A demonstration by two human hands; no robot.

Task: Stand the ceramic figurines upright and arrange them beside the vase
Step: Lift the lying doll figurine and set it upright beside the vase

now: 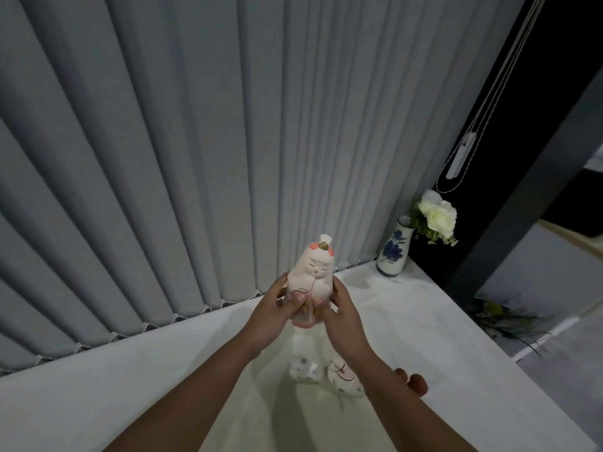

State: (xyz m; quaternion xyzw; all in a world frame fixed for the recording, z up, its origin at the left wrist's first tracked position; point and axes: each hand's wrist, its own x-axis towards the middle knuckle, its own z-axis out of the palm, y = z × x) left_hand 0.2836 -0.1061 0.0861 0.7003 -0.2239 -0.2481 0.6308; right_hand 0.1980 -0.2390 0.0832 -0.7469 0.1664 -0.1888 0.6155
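A tall pale pink doll (310, 282) with closed eyes and a white topknot is held upright above the table. Two small white figurines (303, 370) (344, 376) lie tipped over near the table's front edge. The blue-flowered white vase (394, 249) stands upright at the far right corner.

No readable text, label, brand or number anywhere. Doll (311, 282) in grip carried only painted face and gold-red marks; vase (394, 249) beyond grip bore blue flower pattern, no lettering.
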